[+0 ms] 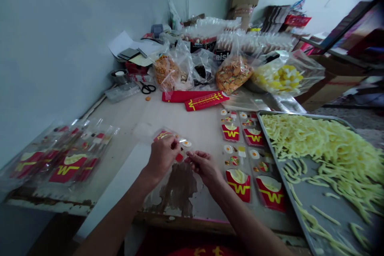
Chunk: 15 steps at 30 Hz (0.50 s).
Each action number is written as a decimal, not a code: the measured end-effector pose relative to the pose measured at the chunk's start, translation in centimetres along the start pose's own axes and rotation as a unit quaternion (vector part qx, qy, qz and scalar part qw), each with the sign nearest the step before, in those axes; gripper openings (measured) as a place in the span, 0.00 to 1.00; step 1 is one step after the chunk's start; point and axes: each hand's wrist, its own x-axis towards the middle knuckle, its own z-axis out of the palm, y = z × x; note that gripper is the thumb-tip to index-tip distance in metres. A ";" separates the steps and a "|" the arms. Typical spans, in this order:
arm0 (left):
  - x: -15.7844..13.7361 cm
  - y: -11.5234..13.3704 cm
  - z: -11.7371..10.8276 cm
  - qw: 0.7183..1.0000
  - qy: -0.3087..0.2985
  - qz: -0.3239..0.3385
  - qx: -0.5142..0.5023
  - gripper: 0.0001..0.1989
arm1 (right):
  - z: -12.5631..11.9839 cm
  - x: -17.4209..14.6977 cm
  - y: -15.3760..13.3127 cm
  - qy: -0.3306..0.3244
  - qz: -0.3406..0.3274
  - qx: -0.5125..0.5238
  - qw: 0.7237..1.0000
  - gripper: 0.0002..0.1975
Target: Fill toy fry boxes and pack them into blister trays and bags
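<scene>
My left hand (162, 156) is closed in a pinch over a clear plastic case (186, 150) with a red fries-box picture and small food pieces; what its fingertips hold is hidden. My right hand (204, 164) pinches the near right edge of this case with thumb and finger. A small fried-egg piece (186, 143) and a red piece (179, 157) show between the hands. To the right, several similar clear cases (238, 184) lie in two columns, with yellow fries-like pieces in some of their red boxes.
A metal tray (295, 204) of yellow fries-like pieces (327, 144) stands at right. More cases (69, 168) are piled at left. Behind lie red printed sheets (207, 101), black scissors (148, 88) and bags of small pieces (234, 74). A white sheet (120, 186) lies under my left arm.
</scene>
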 end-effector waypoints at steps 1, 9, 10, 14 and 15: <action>-0.7 0.6 0.4 1.000 0.000 0.006 0.002 0.07 | 0.4 0.1 0.3 0.014 -0.010 0.004 1.000 0.22; -5.5 1.5 -0.9 0.977 -0.056 0.062 -0.196 0.09 | 1.1 -1.0 -1.3 -0.046 -0.061 -0.064 0.995 0.17; -5.3 0.6 -2.0 0.979 -0.054 0.089 -0.177 0.17 | 0.9 -1.1 -1.9 -0.058 -0.066 -0.081 0.993 0.17; -3.0 -3.1 -6.8 0.973 -0.057 0.218 0.047 0.54 | 0.6 -0.2 -3.7 -0.124 -0.043 -0.103 0.986 0.15; -2.4 -3.8 -7.8 0.965 -0.081 0.235 0.086 0.56 | 0.8 0.3 -4.0 -0.144 -0.029 -0.090 0.985 0.15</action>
